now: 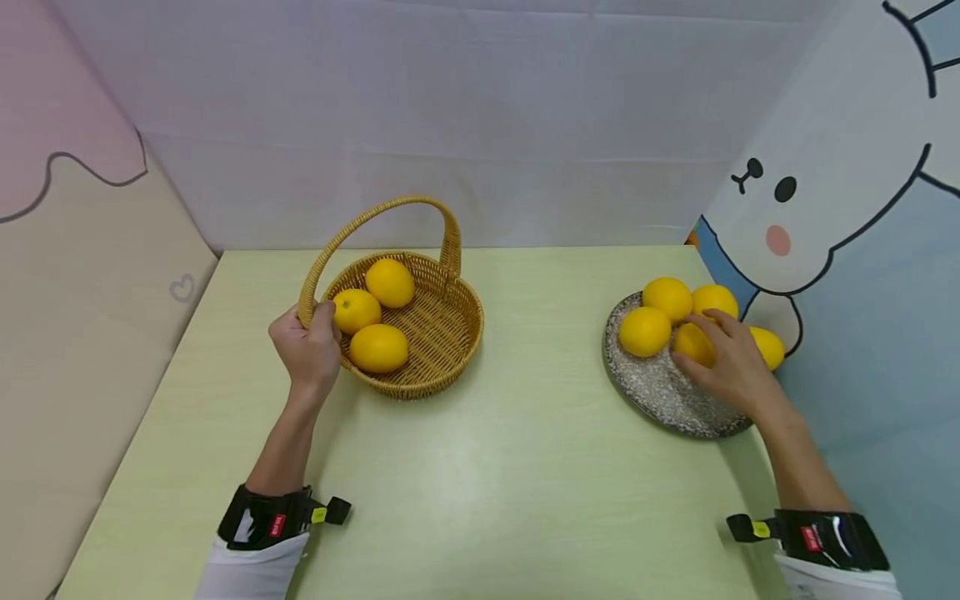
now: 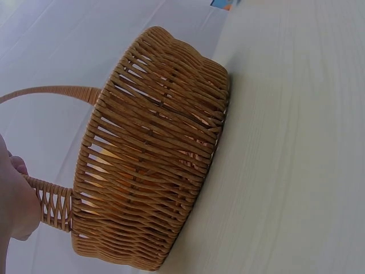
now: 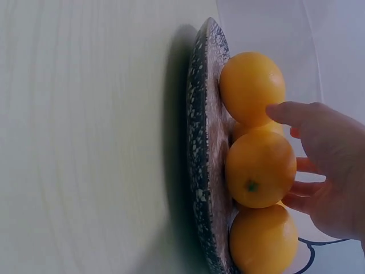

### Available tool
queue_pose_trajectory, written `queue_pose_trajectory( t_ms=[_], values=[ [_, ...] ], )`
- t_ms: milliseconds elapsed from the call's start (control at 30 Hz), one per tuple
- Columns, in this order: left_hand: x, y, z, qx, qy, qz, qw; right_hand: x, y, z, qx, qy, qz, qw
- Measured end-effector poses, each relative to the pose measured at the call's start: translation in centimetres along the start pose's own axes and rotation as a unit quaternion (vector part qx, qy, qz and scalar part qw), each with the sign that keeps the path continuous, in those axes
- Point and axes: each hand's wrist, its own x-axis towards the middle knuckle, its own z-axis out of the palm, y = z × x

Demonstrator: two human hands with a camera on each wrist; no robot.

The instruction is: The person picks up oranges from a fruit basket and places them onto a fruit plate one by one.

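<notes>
My left hand (image 1: pixel 307 346) grips the handle of a woven wicker basket (image 1: pixel 442 354) near its left base; the handle (image 2: pixel 56 202) also shows beside the hand in the left wrist view. Three yellow lemons (image 1: pixel 379 348) lie in the basket's left half. At the right, my right hand (image 1: pixel 723 367) reaches over a round speckled grey plate (image 1: pixel 667 400) holding several lemons. Its thumb and fingers are spread around a lemon (image 1: pixel 692 343), the middle one (image 3: pixel 260 168) in the right wrist view. There a gap shows between palm and fruit, and the thumb tip overlaps a neighbouring lemon (image 3: pixel 252 85).
Both basket and plate stand on a pale green-yellow table (image 1: pixel 525 467). A white cloth wall (image 1: pixel 465 125) rises behind its far edge. On the right, close to the plate, is a panel with a cartoon face (image 1: pixel 825 183).
</notes>
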Motion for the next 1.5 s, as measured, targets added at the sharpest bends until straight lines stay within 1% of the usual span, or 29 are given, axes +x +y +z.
queue_pose_trajectory(
  t_ms=[100, 200, 333, 533, 800, 933, 1033, 1167, 1267, 1400, 1500],
  values=[
    [0.2, -1.3, -0.3, -0.006, 0.000, -0.004, 1.0000, 0.0, -0.2, -0.3, 0.012, 0.007, -0.002, 0.9999],
    [0.3, -1.8, -0.6, -0.014, -0.003, -0.006, 0.9999, 0.1, -0.5, -0.6, 0.019, 0.018, -0.005, 0.9996],
    [0.3, -2.0, -0.7, -0.018, -0.008, -0.003, 0.9998, 0.4, -1.1, -1.2, 0.022, 0.024, -0.009, 0.9994],
    [0.3, -2.0, -0.7, -0.017, -0.008, -0.007, 0.9998, 0.8, -2.0, -2.1, 0.007, 0.032, -0.033, 0.9989],
    [0.3, -2.0, -0.6, -0.019, -0.002, -0.004, 0.9998, 1.2, -3.4, -2.1, 0.001, 0.032, -0.053, 0.9981],
    [0.3, -1.9, -0.5, -0.018, -0.001, -0.002, 0.9998, 1.9, -4.5, -1.5, 0.008, 0.046, -0.085, 0.9953],
    [0.3, -1.9, -0.6, -0.018, -0.002, -0.003, 0.9998, 2.7, -5.6, -0.9, 0.008, 0.048, -0.110, 0.9928],
    [0.2, -1.9, -0.6, -0.014, -0.005, 0.001, 0.9999, 4.0, -7.5, 0.0, 0.006, 0.040, -0.137, 0.9897],
    [0.2, -1.8, -0.6, -0.014, -0.006, 0.003, 0.9999, 5.1, -9.3, 0.7, 0.007, 0.029, -0.161, 0.9866],
    [0.2, -1.6, -0.6, -0.015, -0.009, 0.002, 0.9998, 6.6, -12.1, 1.7, 0.009, 0.022, -0.209, 0.9777],
    [0.2, -1.5, -0.6, -0.015, -0.011, 0.002, 0.9998, 7.7, -14.1, 2.5, 0.015, 0.022, -0.250, 0.9679]
  ],
)
